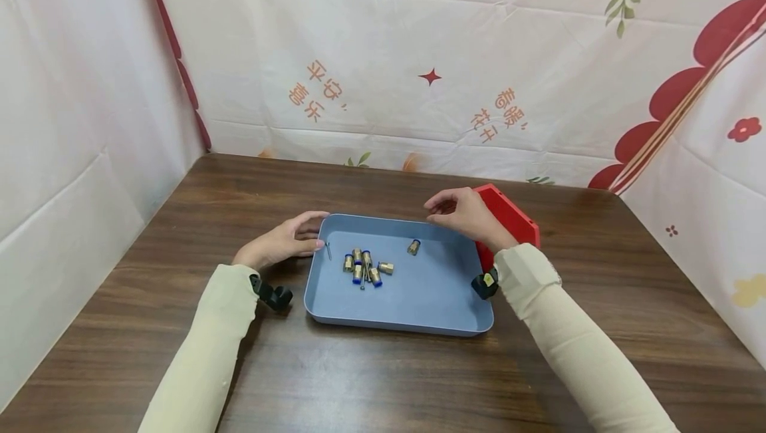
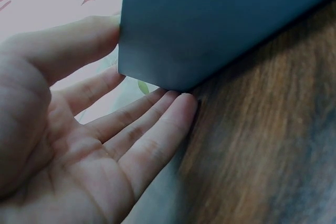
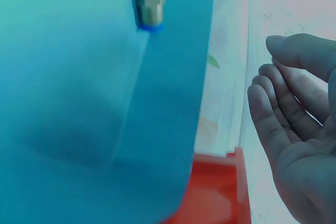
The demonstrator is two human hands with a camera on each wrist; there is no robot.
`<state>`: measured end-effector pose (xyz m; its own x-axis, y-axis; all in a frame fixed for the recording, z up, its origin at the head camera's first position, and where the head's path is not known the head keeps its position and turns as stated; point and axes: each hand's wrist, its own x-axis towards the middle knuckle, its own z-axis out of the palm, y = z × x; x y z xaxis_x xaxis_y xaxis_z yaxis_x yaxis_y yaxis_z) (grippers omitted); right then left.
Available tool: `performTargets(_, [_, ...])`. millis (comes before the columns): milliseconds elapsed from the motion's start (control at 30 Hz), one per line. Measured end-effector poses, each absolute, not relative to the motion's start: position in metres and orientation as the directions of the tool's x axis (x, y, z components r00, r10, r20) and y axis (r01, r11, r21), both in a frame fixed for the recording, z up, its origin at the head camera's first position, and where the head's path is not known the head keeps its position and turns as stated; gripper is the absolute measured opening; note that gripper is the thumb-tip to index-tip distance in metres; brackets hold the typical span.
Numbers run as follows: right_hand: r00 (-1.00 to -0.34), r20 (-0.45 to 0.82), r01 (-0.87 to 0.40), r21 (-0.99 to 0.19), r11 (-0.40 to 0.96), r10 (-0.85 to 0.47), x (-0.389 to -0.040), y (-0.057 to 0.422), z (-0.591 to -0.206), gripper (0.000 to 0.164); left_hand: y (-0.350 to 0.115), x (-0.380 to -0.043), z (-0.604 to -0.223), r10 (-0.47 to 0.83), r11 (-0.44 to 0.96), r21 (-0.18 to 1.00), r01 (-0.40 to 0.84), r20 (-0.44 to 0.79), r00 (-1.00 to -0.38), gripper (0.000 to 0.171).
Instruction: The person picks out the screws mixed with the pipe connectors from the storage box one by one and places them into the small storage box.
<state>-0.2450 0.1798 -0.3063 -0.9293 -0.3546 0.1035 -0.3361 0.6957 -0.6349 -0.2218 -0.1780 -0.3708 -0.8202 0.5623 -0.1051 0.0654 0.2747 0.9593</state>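
Observation:
My left hand (image 1: pixel 281 243) is at the far left corner of a blue-grey tray (image 1: pixel 413 310). Its thumb touches the rim, and the other fingertips reach the outer wall low down in the left wrist view. Over the tray's far right side hovers my right hand (image 1: pixel 463 213), fingers loosely bent, nothing seen between thumb and fingertips. Several brass pneumatic fittings (image 1: pixel 375 277) with blue ends lie clustered left of the tray's middle, with a screw (image 1: pixel 362 283) among them. One brass fitting (image 1: pixel 413 247) sits apart near the far wall. Another thin screw (image 1: pixel 328 251) lies by the left wall.
A red plastic bin (image 1: pixel 509 213) stands just right of the tray, partly hidden by the right hand and forearm. Everything rests on a brown wooden table (image 1: pixel 335 380). A printed white cloth (image 1: pixel 383 54) hangs behind and at both sides.

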Motion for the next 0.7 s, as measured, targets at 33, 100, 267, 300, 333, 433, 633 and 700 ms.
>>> performTargets(33, [-0.926, 0.105, -0.342, -0.635, 0.693, -0.361, -0.244, 0.177, -0.308, 0.026, -0.178, -0.222, -0.371, 0.564, 0.269, 0.961, 0.061, -0.106, -0.819, 0.067])
performTargets(100, [-0.922, 0.103, -0.348, -0.642, 0.683, -0.372, -0.243, 0.172, -0.311, 0.027, -0.178, -0.222, -0.371, 0.567, 0.260, 0.964, 0.056, -0.106, -0.817, 0.067])
performTargets(267, [-0.906, 0.097, -0.371, -0.650, 0.664, -0.412, -0.239, 0.158, -0.318, 0.028, -0.177, -0.222, -0.372, 0.570, 0.254, 0.965, 0.060, -0.099, -0.815, 0.066])
performTargets(300, [-0.901, 0.098, -0.379, -0.650, 0.659, -0.422, -0.238, 0.156, -0.319, 0.028, -0.177, -0.221, -0.371, 0.571, 0.256, 0.965, 0.064, -0.097, -0.815, 0.066])
performTargets(333, [-0.898, 0.094, -0.381, -0.654, 0.653, -0.430, -0.237, 0.153, -0.320, 0.029, -0.177, -0.221, -0.371, 0.569, 0.257, 0.964, 0.064, -0.097, -0.817, 0.066])
performTargets(433, [-0.888, 0.085, -0.385, -0.675, 0.630, -0.453, -0.236, 0.145, -0.321, 0.029, -0.177, -0.220, -0.371, 0.568, 0.257, 0.964, 0.064, -0.097, -0.817, 0.066])
performTargets(633, [-0.860, 0.100, -0.419, -0.699, 0.579, -0.501, -0.235, 0.132, -0.324, 0.026, -0.178, -0.221, -0.371, 0.563, 0.275, 0.958, 0.082, -0.091, -0.821, 0.067])
performTargets(700, [-0.854, 0.101, -0.425, -0.699, 0.574, -0.510, -0.234, 0.127, -0.327, 0.025, -0.178, -0.221, -0.372, 0.563, 0.279, 0.956, 0.091, -0.086, -0.822, 0.067])
